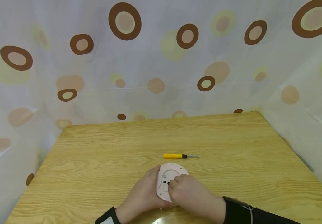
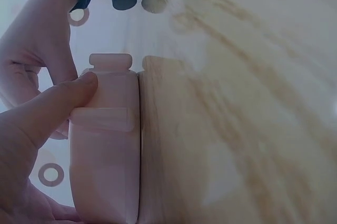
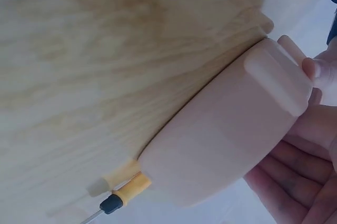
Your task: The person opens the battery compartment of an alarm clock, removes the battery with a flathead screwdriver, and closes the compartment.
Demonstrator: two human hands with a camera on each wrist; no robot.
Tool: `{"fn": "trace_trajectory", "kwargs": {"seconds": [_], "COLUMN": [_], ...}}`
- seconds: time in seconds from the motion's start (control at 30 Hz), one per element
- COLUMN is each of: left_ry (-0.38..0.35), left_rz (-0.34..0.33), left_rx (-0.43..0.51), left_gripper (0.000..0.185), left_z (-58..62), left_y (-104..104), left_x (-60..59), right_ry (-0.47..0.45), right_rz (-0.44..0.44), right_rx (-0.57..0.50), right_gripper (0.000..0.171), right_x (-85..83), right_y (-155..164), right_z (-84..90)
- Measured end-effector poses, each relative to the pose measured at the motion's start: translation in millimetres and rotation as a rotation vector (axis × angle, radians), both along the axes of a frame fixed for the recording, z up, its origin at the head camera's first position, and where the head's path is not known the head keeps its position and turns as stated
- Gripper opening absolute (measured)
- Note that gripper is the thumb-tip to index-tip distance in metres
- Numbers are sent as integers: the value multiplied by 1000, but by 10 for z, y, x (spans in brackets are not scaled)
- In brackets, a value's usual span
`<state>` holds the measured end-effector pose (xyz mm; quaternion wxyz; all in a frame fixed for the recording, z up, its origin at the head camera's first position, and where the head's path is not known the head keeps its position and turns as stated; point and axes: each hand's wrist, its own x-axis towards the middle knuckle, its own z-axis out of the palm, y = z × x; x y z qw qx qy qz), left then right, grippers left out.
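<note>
Pale pink plastic, by its look, the round device (image 1: 170, 174) sits face up between my hands: my left hand (image 1: 145, 189) grips its side, while my right hand (image 1: 187, 191) is curled over its face, whether pinching anything I cannot tell. I judge this to be close finger work on that face, calling next for a firm left hold and small right-finger movements; just beyond my hands, the yellow screwdriver (image 1: 175, 156) lies untouched on the worktop (image 1: 107, 161).
</note>
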<state>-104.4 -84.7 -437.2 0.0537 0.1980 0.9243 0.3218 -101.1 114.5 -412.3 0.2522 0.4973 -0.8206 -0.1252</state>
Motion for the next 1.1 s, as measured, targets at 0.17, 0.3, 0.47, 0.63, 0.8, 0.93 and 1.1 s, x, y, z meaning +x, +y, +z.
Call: {"fn": "trace_trajectory", "kwargs": {"seconds": [0.17,0.3,0.47,0.63,0.8,0.93,1.1], "left_ry": [-12,-11,1,6,23,28,9], "left_rz": [6,9,6,4,2,-4,-5], "left_rx": [9,9,12,15,24,29,38], "left_gripper": [128,127,127,127,124,125,126], "left_z": [-11,-26,-31,-33,-37,-34,-25], "left_y": [-1,-1,-5,-9,-11,-11,-12], "left_x": [-2,-7,-1,-2,-13,-13,-6], "right_ry": [35,47,60,76,115,139,101], "right_rz": [6,25,50,62,81,78,50], "right_rx": [3,2,-9,-13,5,8,24], "right_gripper": [14,16,29,29,21,20,26], "right_x": [-5,-13,-45,-57,-51,-51,-47], "right_y": [-3,-2,-9,-11,-18,-39,-66], "right_z": [-6,-4,8,5,-2,-1,28]}}
